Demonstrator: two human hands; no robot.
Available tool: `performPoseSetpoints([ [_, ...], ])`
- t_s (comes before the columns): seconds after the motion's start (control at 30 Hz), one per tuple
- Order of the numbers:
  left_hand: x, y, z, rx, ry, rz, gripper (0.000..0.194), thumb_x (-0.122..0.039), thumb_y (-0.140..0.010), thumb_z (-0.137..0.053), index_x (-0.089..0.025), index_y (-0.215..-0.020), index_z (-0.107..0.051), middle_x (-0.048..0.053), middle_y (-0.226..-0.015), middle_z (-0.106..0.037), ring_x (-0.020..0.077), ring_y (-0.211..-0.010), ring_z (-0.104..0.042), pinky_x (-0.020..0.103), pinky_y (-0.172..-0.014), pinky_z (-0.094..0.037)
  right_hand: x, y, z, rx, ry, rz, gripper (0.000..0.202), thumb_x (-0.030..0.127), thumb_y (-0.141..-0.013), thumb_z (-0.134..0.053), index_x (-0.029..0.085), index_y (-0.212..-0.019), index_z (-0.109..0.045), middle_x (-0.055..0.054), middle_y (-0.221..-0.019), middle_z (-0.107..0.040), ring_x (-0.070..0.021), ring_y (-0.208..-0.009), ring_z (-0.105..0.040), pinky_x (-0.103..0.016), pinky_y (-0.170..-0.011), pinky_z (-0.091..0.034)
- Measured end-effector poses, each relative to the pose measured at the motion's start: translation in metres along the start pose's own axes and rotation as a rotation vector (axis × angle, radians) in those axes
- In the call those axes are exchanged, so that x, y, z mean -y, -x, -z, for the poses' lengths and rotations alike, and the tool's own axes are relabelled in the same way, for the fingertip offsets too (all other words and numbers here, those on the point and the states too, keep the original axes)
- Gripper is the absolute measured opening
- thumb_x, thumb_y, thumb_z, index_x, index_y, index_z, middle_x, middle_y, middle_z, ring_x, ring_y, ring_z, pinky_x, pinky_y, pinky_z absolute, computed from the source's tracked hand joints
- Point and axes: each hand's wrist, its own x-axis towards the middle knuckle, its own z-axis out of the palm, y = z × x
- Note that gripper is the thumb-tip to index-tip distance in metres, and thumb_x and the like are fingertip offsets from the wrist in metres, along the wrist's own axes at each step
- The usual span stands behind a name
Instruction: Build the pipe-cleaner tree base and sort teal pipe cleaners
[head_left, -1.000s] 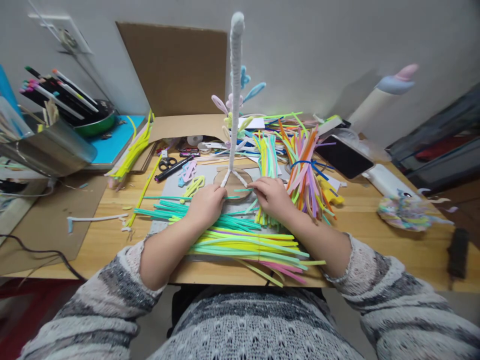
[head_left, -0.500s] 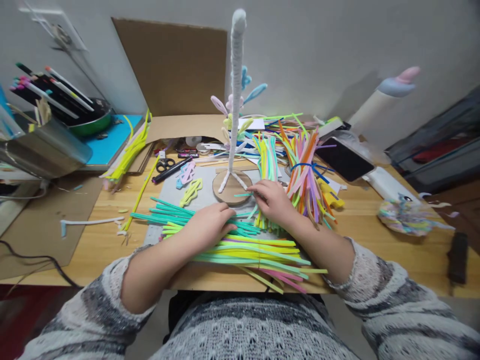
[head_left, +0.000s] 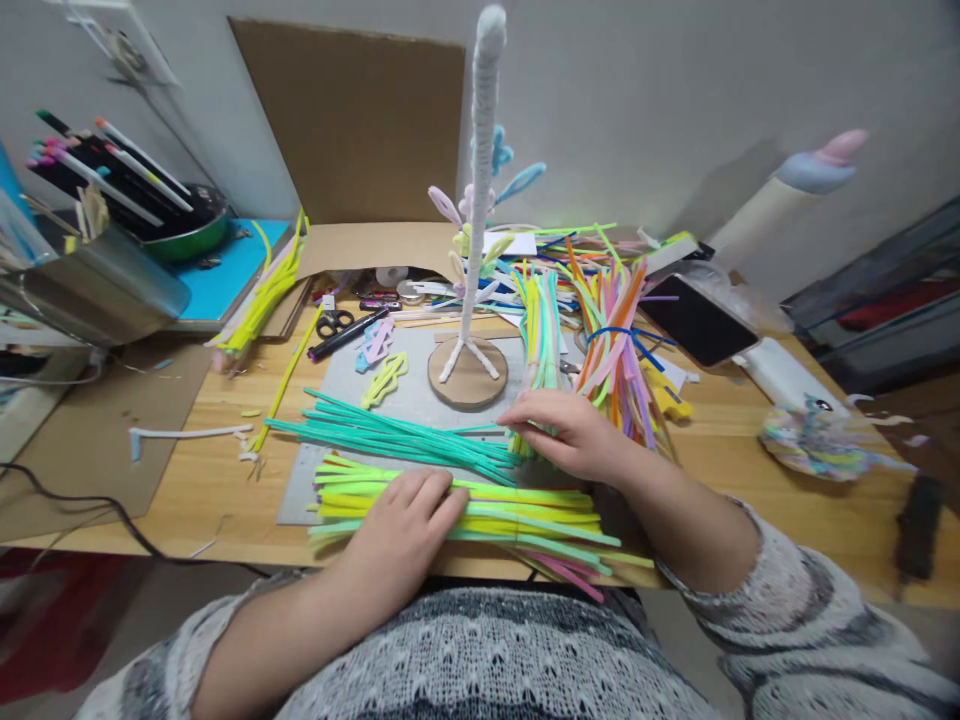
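Note:
My left hand (head_left: 405, 520) rests on a bundle of yellow and light green pipe cleaners (head_left: 540, 508) near the front edge, its fingers curled onto them. My right hand (head_left: 562, 430) is at the right end of the loose teal pipe cleaners (head_left: 397, 435), fingertips pinched at the tip of one teal strand. Behind them a white wrapped stem (head_left: 480, 180) stands upright on a round cardboard base (head_left: 467, 392), with small pink, blue and yellow loops behind it. Two upright bundles, one yellow-green (head_left: 541, 320) and one orange-purple (head_left: 619, 350), stand beside my right hand.
Scissors (head_left: 334, 320), a dark marker (head_left: 349, 335) and flat yellow (head_left: 386, 380) and pink-blue shapes lie left of the base. A phone (head_left: 701, 318) lies at the right. A metal cup (head_left: 112, 290) and pens are at the left, a cardboard sheet (head_left: 360, 120) behind.
My left hand has moved off the teal strands, down onto the yellow-green bundle. My right hand has moved away from the base toward me, and the teal strand there has come down with it.

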Motion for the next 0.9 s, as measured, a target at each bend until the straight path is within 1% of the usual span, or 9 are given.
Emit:
performPoseSetpoints([
  [0.13, -0.002, 0.010, -0.014, -0.182, 0.030, 0.025, 0.019, -0.014, -0.084, -0.050, -0.020, -0.100, -0.058, 0.011, -0.123, -0.054, 0.0270, -0.110, -0.049, 0.041, -0.092, -0.041, -0.015, 0.000, -0.009, -0.098, -0.018, -0.039, 0.020, 0.013, -0.086, -0.049, 0.019, -0.097, -0.064, -0.006, -0.087, -0.068, -0.0151, -0.081, -0.063, -0.030, -0.071, -0.050],
  [0.27, -0.004, 0.014, -0.015, -0.218, 0.037, -0.027, 0.015, -0.015, -0.087, -0.046, -0.018, -0.095, -0.058, 0.008, -0.104, -0.063, 0.0224, -0.091, -0.055, 0.037, -0.082, -0.043, -0.030, 0.001, -0.023, -0.165, -0.017, -0.077, 0.021, 0.013, -0.085, -0.049, 0.019, -0.096, -0.065, -0.006, -0.086, -0.068, -0.0154, -0.080, -0.063, -0.029, -0.071, -0.050],
  [0.37, -0.009, 0.011, -0.013, -0.162, 0.026, -0.005, 0.024, -0.014, -0.086, -0.044, -0.016, -0.107, -0.055, 0.009, -0.096, -0.064, 0.0219, -0.083, -0.056, 0.036, -0.075, -0.044, -0.036, 0.002, -0.031, -0.165, -0.002, -0.061, 0.022, 0.015, -0.086, -0.048, 0.019, -0.098, -0.065, -0.006, -0.086, -0.068, -0.0160, -0.081, -0.063, -0.030, -0.072, -0.050],
  [0.47, -0.012, 0.004, -0.008, -0.020, -0.009, 0.026, 0.041, -0.010, -0.083, -0.045, -0.012, -0.124, -0.045, 0.009, -0.089, -0.064, 0.0225, -0.077, -0.057, 0.037, -0.071, -0.045, -0.038, 0.004, -0.034, -0.180, 0.020, -0.053, 0.022, 0.015, -0.086, -0.048, 0.019, -0.099, -0.065, -0.006, -0.087, -0.068, -0.0164, -0.082, -0.063, -0.031, -0.074, -0.050],
  [0.53, -0.012, 0.001, -0.003, 0.072, -0.006, -0.001, 0.040, -0.009, -0.083, -0.046, -0.012, -0.123, -0.046, 0.008, -0.086, -0.064, 0.0228, -0.076, -0.058, 0.038, -0.071, -0.045, -0.038, 0.005, -0.034, -0.207, 0.027, -0.054, 0.022, 0.014, -0.085, -0.048, 0.019, -0.098, -0.066, -0.006, -0.088, -0.069, -0.0164, -0.082, -0.063, -0.031, -0.075, -0.049],
  [0.6, -0.008, 0.000, 0.006, 0.139, 0.058, -0.012, 0.037, -0.010, -0.080, -0.050, -0.012, -0.117, -0.050, 0.009, -0.090, -0.065, 0.0233, -0.080, -0.059, 0.038, -0.073, -0.046, -0.037, 0.005, -0.033, -0.239, 0.027, -0.070, 0.021, 0.014, -0.084, -0.050, 0.019, -0.096, -0.066, -0.006, -0.088, -0.069, -0.0162, -0.082, -0.063, -0.030, -0.075, -0.049],
  [0.67, 0.001, 0.004, 0.022, 0.165, 0.169, 0.057, 0.043, -0.011, -0.073, -0.056, -0.013, -0.116, -0.050, 0.011, -0.098, -0.065, 0.0241, -0.088, -0.060, 0.038, -0.077, -0.047, -0.036, 0.005, -0.032, -0.262, 0.018, -0.095, 0.020, 0.014, -0.084, -0.050, 0.019, -0.095, -0.067, -0.005, -0.086, -0.069, -0.0160, -0.080, -0.063, -0.029, -0.074, -0.049],
  [0.77, 0.023, 0.018, 0.056, 0.173, 0.345, 0.243, 0.050, -0.013, -0.067, -0.059, -0.018, -0.116, -0.051, 0.010, -0.107, -0.064, 0.0242, -0.096, -0.060, 0.036, -0.080, -0.049, -0.035, 0.005, -0.031, -0.246, -0.002, -0.115, 0.021, 0.016, -0.084, -0.048, 0.018, -0.095, -0.067, -0.005, -0.084, -0.069, -0.0163, -0.079, -0.063, -0.030, -0.073, -0.050],
  [0.9, 0.050, 0.037, 0.094, 0.230, 0.620, 0.318, 0.053, -0.019, -0.071, -0.053, -0.028, -0.122, -0.050, 0.003, -0.112, -0.063, 0.0205, -0.096, -0.061, 0.032, -0.080, -0.051, -0.037, 0.005, -0.031, -0.220, -0.003, -0.088, 0.022, 0.016, -0.084, -0.048, 0.018, -0.095, -0.067, -0.007, -0.088, -0.069, -0.0173, -0.082, -0.064, -0.032, -0.075, -0.050],
])
